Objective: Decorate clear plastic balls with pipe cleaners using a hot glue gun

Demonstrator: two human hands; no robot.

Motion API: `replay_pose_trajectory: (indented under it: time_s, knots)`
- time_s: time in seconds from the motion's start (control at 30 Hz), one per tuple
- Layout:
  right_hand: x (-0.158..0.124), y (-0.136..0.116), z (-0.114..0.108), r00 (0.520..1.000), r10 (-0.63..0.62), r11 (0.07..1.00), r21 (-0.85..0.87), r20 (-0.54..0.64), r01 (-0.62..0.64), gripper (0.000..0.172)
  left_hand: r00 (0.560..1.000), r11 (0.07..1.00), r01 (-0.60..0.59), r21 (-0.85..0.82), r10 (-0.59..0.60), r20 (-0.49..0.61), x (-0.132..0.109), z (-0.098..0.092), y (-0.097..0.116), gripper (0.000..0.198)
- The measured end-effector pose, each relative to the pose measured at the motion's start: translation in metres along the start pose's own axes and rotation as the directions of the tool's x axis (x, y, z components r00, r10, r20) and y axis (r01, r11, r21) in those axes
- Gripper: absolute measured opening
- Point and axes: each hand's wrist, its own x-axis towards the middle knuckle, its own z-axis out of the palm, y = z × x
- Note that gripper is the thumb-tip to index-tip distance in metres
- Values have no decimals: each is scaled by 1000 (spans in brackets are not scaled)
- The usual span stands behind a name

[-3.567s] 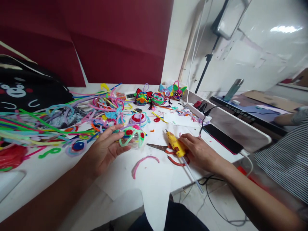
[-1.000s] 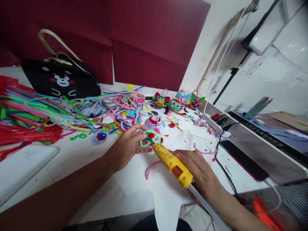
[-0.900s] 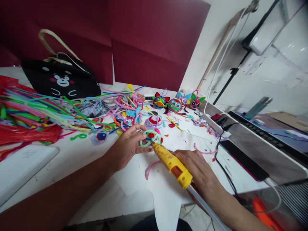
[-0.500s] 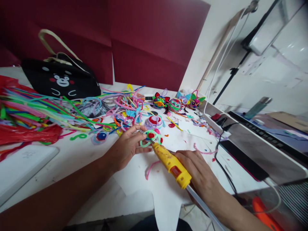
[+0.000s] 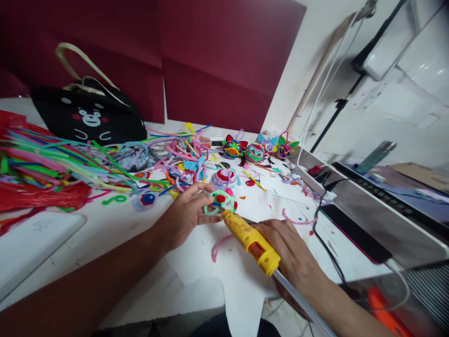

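Observation:
My left hand (image 5: 184, 214) grips a small pipe-cleaner piece (image 5: 220, 201), mint green loops with red spots, just above the white table (image 5: 105, 234). My right hand (image 5: 293, 255) is wrapped round a yellow hot glue gun (image 5: 249, 238). The gun's nozzle touches the lower edge of the piece, and a clear glue stick (image 5: 298, 299) juts from its back end. A curved pink pipe cleaner (image 5: 220, 245) lies on the paper under the gun.
Heaps of coloured pipe cleaners (image 5: 70, 164) cover the left and middle. Finished pipe-cleaner heads (image 5: 257, 150) stand at the back. A black bear-face bag (image 5: 87, 119) sits far left. A black cable (image 5: 324, 234) and a dark phone (image 5: 354, 236) lie right, by a raised white shelf (image 5: 393, 224).
3.6 s ago the glue gun lay flat by the scissors under my right hand; now it is raised with its nozzle on the piece. Over the last second, almost nothing has shifted.

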Motion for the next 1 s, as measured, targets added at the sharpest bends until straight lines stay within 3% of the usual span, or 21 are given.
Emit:
replay_pose_trajectory:
  time_s: [0.5,1.0]
  knots:
    - [1,-3,0,999,-9,1000,-14,-31,8,25,1000,1000,-4,-8,4,3,0,0,-1,17]
    - [-3,-2,0,1000,-4,1000,-28,-16,3,31,1000,1000,-4,-11,4,20,0,-2,-1,16]
